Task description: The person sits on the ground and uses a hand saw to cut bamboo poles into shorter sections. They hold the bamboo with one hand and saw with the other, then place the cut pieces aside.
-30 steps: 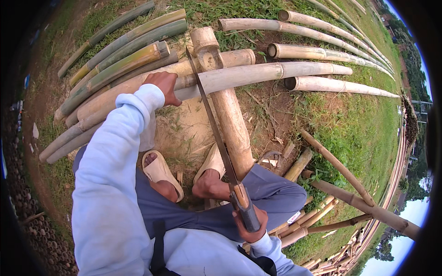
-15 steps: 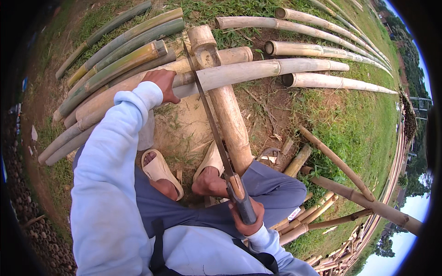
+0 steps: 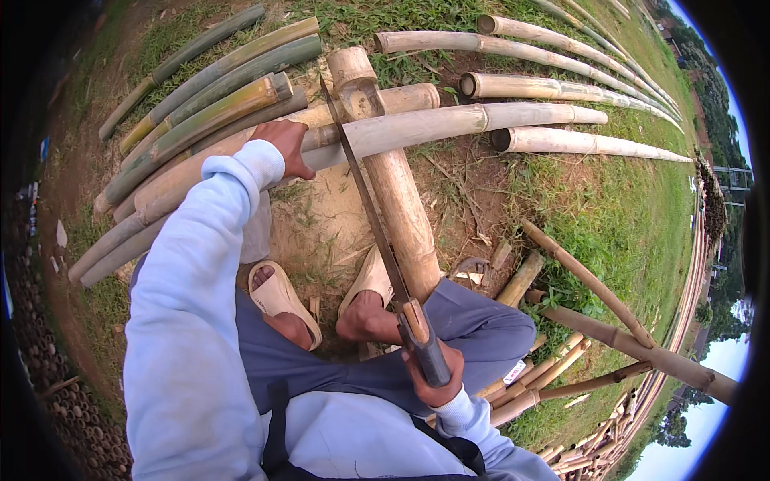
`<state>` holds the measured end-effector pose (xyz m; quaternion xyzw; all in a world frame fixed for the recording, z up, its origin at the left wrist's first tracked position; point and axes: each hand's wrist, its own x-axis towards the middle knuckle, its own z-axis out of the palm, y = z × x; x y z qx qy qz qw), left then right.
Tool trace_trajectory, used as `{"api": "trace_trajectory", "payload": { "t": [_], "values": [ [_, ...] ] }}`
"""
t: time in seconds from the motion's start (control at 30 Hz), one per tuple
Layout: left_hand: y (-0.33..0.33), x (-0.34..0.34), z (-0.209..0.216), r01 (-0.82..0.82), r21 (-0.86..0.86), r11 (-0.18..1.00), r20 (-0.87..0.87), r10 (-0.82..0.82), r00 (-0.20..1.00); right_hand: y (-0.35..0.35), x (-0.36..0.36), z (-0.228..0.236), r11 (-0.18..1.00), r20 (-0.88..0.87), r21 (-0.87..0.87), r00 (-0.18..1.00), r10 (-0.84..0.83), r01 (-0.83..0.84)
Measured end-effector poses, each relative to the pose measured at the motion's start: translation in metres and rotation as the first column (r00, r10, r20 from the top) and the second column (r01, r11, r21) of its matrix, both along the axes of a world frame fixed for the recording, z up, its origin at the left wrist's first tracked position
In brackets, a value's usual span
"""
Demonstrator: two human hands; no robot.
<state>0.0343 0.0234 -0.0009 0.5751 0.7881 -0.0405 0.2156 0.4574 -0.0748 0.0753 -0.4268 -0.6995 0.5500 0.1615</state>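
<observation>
Gripping the saw (image 3: 378,228) in our right hand (image 3: 439,381), we have the fingers closed around its dark handle (image 3: 431,361), with no slack that we can see, though part of the hand is hidden behind it. The blade runs from above our lap up and slightly to the left, with its tip beyond the bamboo pole (image 3: 417,131). It crosses the pole just to the right of our left hand (image 3: 282,148); how deep the teeth sit in the wood, we cannot tell

Our left hand is clasped over the pole, back of the hand upward, thumb on the near side, close to the blade but apart from it. We cannot see how far the fingers reach down the far side. The pole slants from the lower left up to the right, over a thick bamboo post (image 3: 401,216) with a notch near its far end. Another pole (image 3: 413,98) lies just beyond ours

Below, our feet in cream sandals (image 3: 281,293) are on the ground, and our right knee, in grey-blue trousers (image 3: 485,325), is bent beside the post's near end. Green bamboo lengths (image 3: 224,112) lie on the grass to our left, and pale poles (image 3: 561,94) stretch away to the right, some with their hollow ends toward us
</observation>
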Motion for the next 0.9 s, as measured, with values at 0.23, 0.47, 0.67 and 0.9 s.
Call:
{"api": "trace_trajectory", "payload": {
  "t": [0.23, 0.47, 0.67, 0.9],
  "values": [
    [0.013, 0.005, 0.0, 0.009, 0.033, 0.999, -0.005, -0.009, 1.0, 0.082, -0.093, -0.048, 0.999, -0.165, 0.03, 0.986, -0.028, 0.034],
    [0.011, -0.011, -0.004, -0.002, -0.09, 0.996, 0.0, 0.002, 1.0, 0.025, -0.036, -0.017, 1.0, -0.1, 0.027, 0.995, -0.003, 0.006],
    [0.009, -0.009, -0.003, -0.011, -0.07, 0.998, 0.02, 0.012, 1.0, 0.034, -0.03, 0.019, 1.0, -0.109, 0.005, 0.994, -0.003, 0.004],
    [0.018, -0.002, 0.003, 0.027, -0.061, 0.998, -0.018, -0.028, 0.999, 0.089, -0.106, -0.045, 0.999, -0.271, 0.034, 0.963, -0.011, 0.021]
  ]
}}
